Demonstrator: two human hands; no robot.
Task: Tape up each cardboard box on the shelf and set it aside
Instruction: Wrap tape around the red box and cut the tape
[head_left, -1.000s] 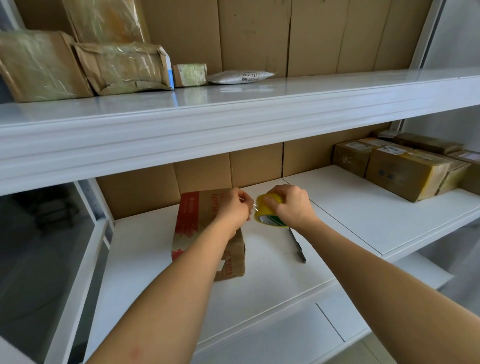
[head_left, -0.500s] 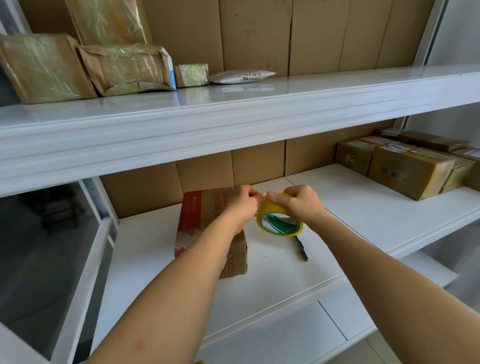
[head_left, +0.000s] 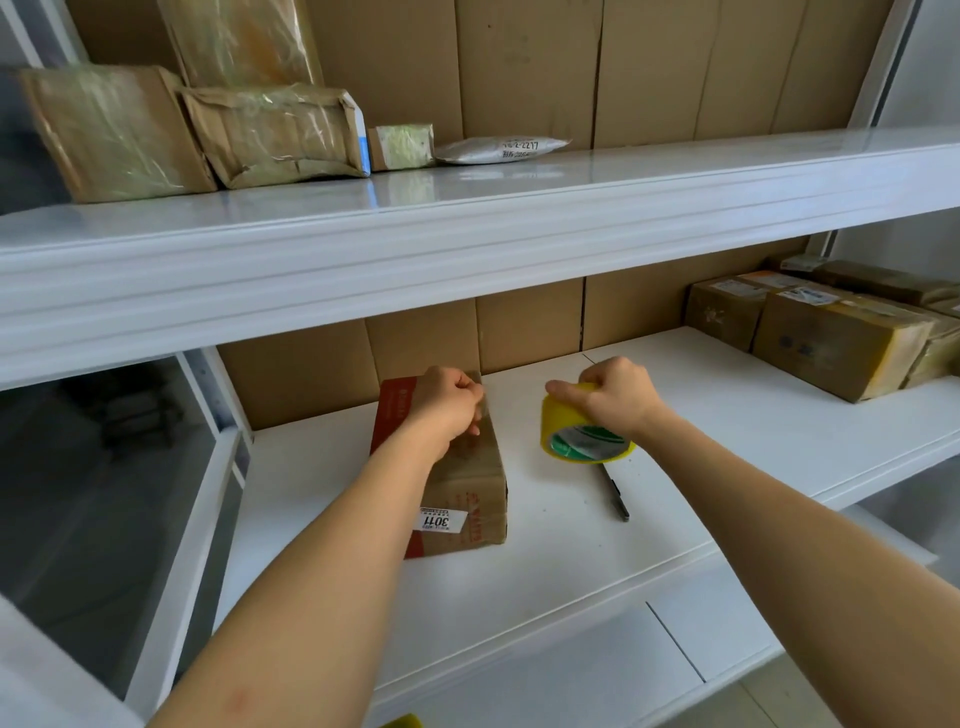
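Head view | step: tape drawn out | left hand (head_left: 451, 399) pinched tape end on cardboard box (head_left: 467, 467); right hand (head_left: 615, 397) gripped tape roll (head_left: 582, 436) | next: likely press strip along box seam.

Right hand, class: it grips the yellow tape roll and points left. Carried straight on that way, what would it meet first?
Probably the left hand, held over the far end of the cardboard box. The gap between it and the right hand with the tape roll looks free, though depth is uncertain.

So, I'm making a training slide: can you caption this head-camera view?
Left hand pinches the tape end over the cardboard box; right hand grips the yellow tape roll.
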